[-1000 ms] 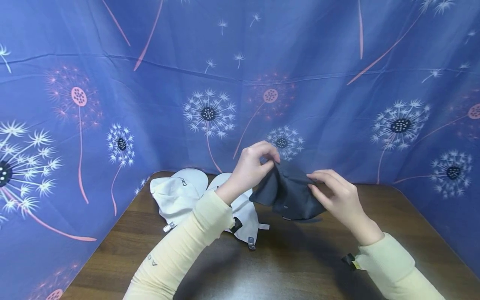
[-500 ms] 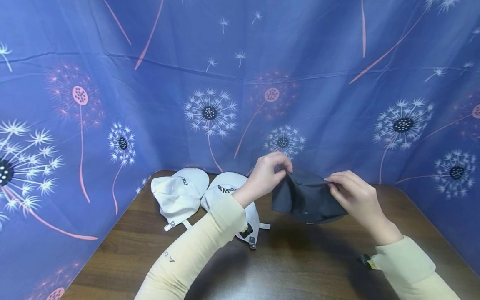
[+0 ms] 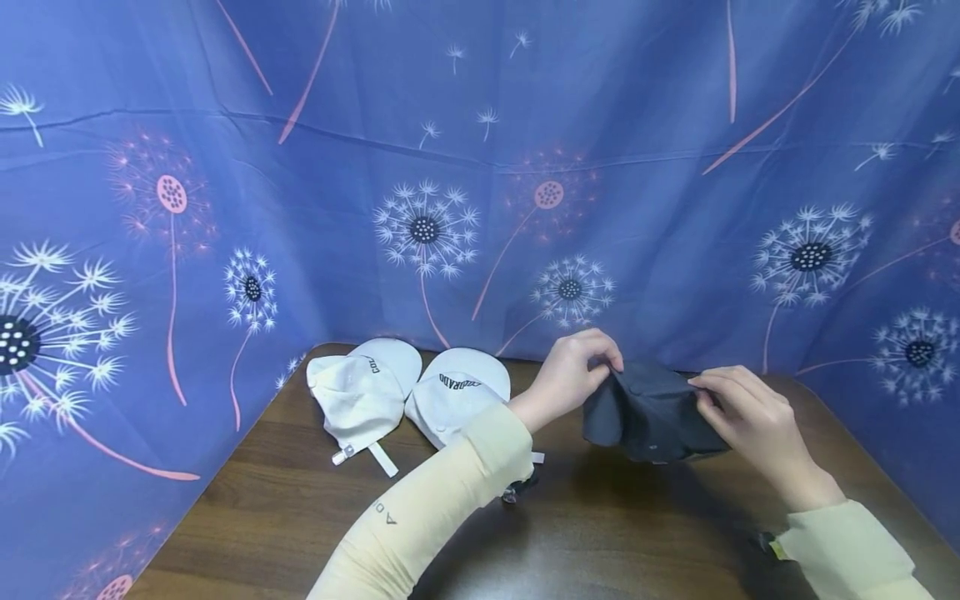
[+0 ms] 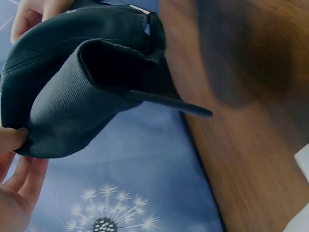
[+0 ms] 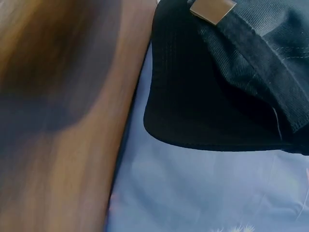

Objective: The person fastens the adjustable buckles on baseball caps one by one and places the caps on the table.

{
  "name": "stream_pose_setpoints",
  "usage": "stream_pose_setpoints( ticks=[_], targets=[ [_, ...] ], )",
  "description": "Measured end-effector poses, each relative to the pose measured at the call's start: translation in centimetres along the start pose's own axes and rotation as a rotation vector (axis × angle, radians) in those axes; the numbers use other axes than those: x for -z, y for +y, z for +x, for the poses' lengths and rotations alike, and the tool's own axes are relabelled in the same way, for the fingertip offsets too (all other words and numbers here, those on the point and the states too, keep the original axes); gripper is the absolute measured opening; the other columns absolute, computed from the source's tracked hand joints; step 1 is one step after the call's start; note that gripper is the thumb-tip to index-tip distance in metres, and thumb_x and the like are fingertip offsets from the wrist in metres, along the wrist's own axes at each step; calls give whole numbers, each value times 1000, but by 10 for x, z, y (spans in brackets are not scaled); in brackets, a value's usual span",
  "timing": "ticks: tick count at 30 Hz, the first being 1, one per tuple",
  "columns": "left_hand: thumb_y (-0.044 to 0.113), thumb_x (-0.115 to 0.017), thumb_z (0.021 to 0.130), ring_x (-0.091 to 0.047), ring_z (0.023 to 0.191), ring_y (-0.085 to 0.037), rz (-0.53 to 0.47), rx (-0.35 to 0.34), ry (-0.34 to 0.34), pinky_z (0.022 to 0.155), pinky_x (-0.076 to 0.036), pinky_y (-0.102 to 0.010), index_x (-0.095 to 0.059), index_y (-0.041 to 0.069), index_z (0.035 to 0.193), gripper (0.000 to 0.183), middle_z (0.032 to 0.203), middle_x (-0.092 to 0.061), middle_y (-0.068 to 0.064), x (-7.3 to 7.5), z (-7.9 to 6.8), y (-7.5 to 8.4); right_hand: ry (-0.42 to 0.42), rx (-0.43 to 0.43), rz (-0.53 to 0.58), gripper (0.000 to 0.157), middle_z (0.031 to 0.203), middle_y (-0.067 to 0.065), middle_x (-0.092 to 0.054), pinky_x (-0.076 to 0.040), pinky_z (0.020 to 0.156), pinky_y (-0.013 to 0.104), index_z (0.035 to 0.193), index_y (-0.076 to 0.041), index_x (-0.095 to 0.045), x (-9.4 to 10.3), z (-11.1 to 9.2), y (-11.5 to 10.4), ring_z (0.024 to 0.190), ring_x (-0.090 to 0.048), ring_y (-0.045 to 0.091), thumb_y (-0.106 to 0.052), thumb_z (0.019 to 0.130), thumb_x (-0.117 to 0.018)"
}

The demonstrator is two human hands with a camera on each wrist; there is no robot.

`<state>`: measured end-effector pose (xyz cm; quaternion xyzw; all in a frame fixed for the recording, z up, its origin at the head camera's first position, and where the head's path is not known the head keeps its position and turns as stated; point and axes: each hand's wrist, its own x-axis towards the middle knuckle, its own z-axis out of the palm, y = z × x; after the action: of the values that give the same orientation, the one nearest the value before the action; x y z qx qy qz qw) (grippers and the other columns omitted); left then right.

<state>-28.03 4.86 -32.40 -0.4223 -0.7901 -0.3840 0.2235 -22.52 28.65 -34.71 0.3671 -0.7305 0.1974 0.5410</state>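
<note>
A dark baseball cap (image 3: 652, 417) hangs between my two hands above the right half of the table. My left hand (image 3: 572, 371) pinches its left upper edge between thumb and fingers. At the opposite side, my right hand (image 3: 761, 425) pinches the cap's right upper edge. Seen from the left wrist, the cap (image 4: 72, 92) has its fabric folded and bent, with my left thumb pressing on it. The right wrist view shows its dark brim and a metal buckle (image 5: 212, 9) on the strap; the right fingers are out of that view.
Two white caps lie side by side at the table's back left: one (image 3: 356, 400) further left, the other (image 3: 457, 387) partly behind my left sleeve (image 3: 442, 500). The brown wooden table (image 3: 247, 500) meets a blue dandelion-print curtain (image 3: 480, 108) at its back edge.
Both hands have carried the dark cap to the right and slightly down, away from the white caps. The grip of each hand looks the same. More of the second white cap's lettering shows.
</note>
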Motion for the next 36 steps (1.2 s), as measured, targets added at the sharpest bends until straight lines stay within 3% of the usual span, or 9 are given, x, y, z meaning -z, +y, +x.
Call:
stream_pose_setpoints(
  ticks=[11, 16, 24, 30, 36],
  targets=[
    [2, -63, 86, -57, 85, 2, 81, 13, -86, 78, -37, -2, -69, 20, 86, 19, 91, -64, 12, -34, -9, -2, -57, -10, -55, 39, 77, 10, -65, -32, 91, 2, 80, -1, -70, 12, -36, 17, 79, -56, 12, -31, 95, -49],
    [6, -63, 89, -55, 87, 3, 99, 18, -80, 79, -37, -2, -71, 20, 88, 17, 93, -66, 13, -46, -10, -1, -73, -55, -80, 42, 78, 10, -65, -31, 91, 1, 80, -1, -70, 19, -48, 21, 84, -54, 4, -34, 94, -47],
    [8, -64, 88, -54, 88, 4, 77, 41, -92, 78, -36, 0, -71, 22, 89, 16, 95, -68, 13, -60, -10, 4, -103, -94, -75, 45, 79, 10, -64, -30, 90, -1, 80, -2, -69, 28, -63, 24, 98, -48, -12, -39, 94, -48],
    [10, -65, 89, -55, 93, 5, 117, 52, -138, 83, -35, -1, -72, 25, 91, 16, 98, -68, 16, -67, -13, 8, -185, -123, -60, 46, 84, 8, -64, -29, 92, 0, 83, -4, -69, 35, -74, 28, 103, -46, -14, -43, 95, -47],
    [13, -67, 87, -57, 95, 5, 172, 52, -169, 84, -35, -2, -73, 27, 93, 16, 99, -69, 17, -74, -18, 7, -224, -98, -25, 46, 84, 7, -64, -30, 93, 2, 83, -5, -69, 38, -82, 31, 104, -46, -13, -43, 96, -47]
  ],
)
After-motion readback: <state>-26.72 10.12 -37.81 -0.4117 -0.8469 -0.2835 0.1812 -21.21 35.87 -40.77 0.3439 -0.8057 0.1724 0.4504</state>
